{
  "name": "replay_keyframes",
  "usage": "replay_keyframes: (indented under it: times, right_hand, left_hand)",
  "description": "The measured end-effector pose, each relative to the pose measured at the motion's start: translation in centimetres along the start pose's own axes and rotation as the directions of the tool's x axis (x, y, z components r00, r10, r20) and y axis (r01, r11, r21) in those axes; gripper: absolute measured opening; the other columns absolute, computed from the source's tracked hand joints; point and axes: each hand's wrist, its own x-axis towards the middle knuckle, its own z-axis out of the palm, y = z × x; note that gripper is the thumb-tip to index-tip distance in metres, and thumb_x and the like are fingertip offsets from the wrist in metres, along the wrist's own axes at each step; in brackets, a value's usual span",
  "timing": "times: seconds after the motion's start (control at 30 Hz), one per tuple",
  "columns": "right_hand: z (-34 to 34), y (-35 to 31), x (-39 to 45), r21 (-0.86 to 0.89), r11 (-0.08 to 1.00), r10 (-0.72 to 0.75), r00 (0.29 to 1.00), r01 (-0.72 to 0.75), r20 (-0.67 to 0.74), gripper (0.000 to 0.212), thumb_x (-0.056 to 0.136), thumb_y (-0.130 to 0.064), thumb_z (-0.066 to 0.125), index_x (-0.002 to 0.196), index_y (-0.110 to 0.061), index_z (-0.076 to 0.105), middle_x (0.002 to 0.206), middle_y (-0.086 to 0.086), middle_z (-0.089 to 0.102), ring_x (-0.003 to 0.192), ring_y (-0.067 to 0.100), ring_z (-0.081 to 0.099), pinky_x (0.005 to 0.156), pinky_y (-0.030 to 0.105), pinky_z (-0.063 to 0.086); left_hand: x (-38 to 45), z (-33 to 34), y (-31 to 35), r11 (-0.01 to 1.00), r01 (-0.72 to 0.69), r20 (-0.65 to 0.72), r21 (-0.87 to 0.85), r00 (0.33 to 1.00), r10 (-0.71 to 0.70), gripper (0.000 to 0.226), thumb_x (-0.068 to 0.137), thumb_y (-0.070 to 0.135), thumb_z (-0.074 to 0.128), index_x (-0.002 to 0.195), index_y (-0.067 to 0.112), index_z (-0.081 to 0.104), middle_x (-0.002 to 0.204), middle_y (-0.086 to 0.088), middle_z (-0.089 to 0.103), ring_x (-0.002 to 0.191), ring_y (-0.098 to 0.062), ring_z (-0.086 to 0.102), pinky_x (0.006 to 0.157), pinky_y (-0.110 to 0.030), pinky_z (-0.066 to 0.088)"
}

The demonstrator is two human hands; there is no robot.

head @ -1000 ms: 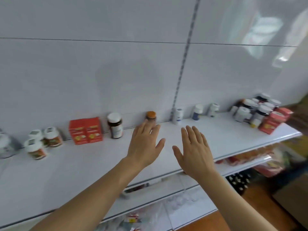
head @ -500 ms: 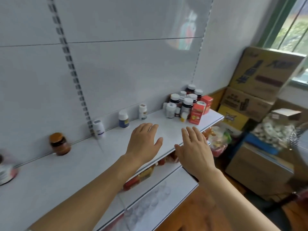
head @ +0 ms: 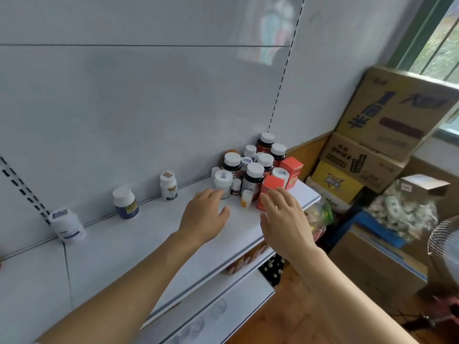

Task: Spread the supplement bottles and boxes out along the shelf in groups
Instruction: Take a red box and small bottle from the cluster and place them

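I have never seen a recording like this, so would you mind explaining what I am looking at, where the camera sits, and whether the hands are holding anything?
There is no machine here: a person wears a wide-angle camera on the head, looking forward and down, so you see their own bare arms. The left hand and right hand are both open, palms down, and hold nothing. They reach over a white shelf toward a crowded cluster of bottles at its right end, with two red boxes beside them. The left fingertips are at a white bottle; whether they touch it I cannot tell. Three more bottles stand spaced apart along the back edge. Stacked cardboard cartons stand to the right.
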Motion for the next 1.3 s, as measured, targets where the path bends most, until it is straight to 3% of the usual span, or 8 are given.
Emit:
replay_keyframes:
  times: [0.23,0.43,0.57,0.7,0.8,0.97,1.17,1.3]
  right_hand:
    - [2.3,7.0,4.4,0.1,0.995,-0.023,1.0,0.023,0.005,0.048,0.088,-0.021,0.057,0.134,-0.009,0.052,0.131,0.011,0.055,0.129,0.034,0.043,0.101,0.048,0.045]
    - [3.8,11.2,7.4,0.103,0.991,-0.097,0.991,0.087,0.091,0.055,0.087,-0.054,0.058,0.131,-0.021,0.054,0.126,0.007,0.056,0.115,0.032,0.05,0.093,0.042,0.048]
    - [5.5,12.1,8.0,0.154,0.974,-0.182,0.978,0.165,0.104,0.049,0.084,-0.051,0.065,0.121,-0.02,0.057,0.111,0.006,0.058,0.102,0.029,0.054,0.083,0.037,0.048]
    - [6.3,12.4,8.4,0.259,0.953,-0.188,0.977,0.158,0.097,0.045,0.084,-0.043,0.07,0.119,-0.018,0.056,0.109,0.007,0.055,0.097,0.03,0.053,0.073,0.035,0.049]
    - [6.4,12.9,8.6,0.326,0.929,-0.22,0.971,0.177,0.098,0.046,0.085,-0.04,0.07,0.123,-0.019,0.056,0.113,0.006,0.055,0.101,0.029,0.053,0.078,0.036,0.05]
    - [5.0,13.9,9.6,0.572,0.794,-0.307,0.948,0.207,0.083,0.045,0.087,-0.034,0.072,0.129,-0.023,0.06,0.122,-0.005,0.058,0.103,0.02,0.059,0.082,0.032,0.053]
    - [2.0,11.9,11.2,0.792,0.601,-0.321,0.94,0.109,0.114,0.035,0.089,-0.03,0.071,0.123,-0.024,0.065,0.12,-0.016,0.059,0.098,-0.007,0.059,0.073,0.007,0.048]
    - [1.2,8.9,11.4,0.851,0.525,-0.346,0.918,0.018,0.194,0.032,0.091,-0.035,0.068,0.122,-0.035,0.062,0.111,-0.016,0.064,0.094,-0.006,0.062,0.07,0.006,0.047]
  left_hand:
    - [4.0,4.1,2.8,0.998,0.051,0.022,-0.041,0.998,-0.051,0.042,0.096,0.033,0.054,0.136,0.019,0.051,0.135,-0.001,0.054,0.122,-0.023,0.049,0.095,-0.038,0.046]
    - [5.5,7.5,4.6,0.993,0.114,0.006,-0.016,0.993,-0.114,0.042,0.098,0.028,0.053,0.139,0.022,0.05,0.131,0.0,0.055,0.114,-0.025,0.054,0.088,-0.041,0.05]
    - [6.0,9.2,5.0,0.99,0.144,-0.044,0.004,0.989,-0.144,0.041,0.098,0.027,0.053,0.138,0.023,0.05,0.127,0.0,0.058,0.11,-0.025,0.056,0.083,-0.042,0.052]
    - [6.7,9.8,5.6,0.988,0.155,-0.126,0.003,0.98,-0.153,0.015,0.096,0.023,0.053,0.111,0.02,0.055,0.113,0.0,0.062,0.093,-0.027,0.06,0.068,-0.042,0.053]
    - [7.1,10.0,5.8,0.988,0.155,-0.151,-0.009,0.976,-0.155,0.008,0.095,0.024,0.056,0.098,0.021,0.049,0.107,0.003,0.061,0.088,-0.023,0.058,0.065,-0.037,0.05]
    - [6.4,8.8,6.0,0.952,0.138,-0.15,-0.272,0.972,-0.183,0.019,0.093,0.031,0.064,0.111,0.026,0.061,0.109,0.009,0.06,0.092,-0.01,0.061,0.079,-0.035,0.053]
    - [3.9,5.1,6.3,0.794,0.191,-0.161,-0.576,0.926,-0.34,0.032,0.091,0.042,0.066,0.117,0.026,0.071,0.1,0.01,0.066,0.08,-0.005,0.065,0.062,-0.019,0.051]
    - [1.4,3.2,5.6,0.705,0.242,-0.164,-0.666,0.875,-0.455,0.03,0.092,0.042,0.066,0.117,0.028,0.071,0.094,0.01,0.073,0.077,-0.008,0.066,0.057,-0.021,0.053]
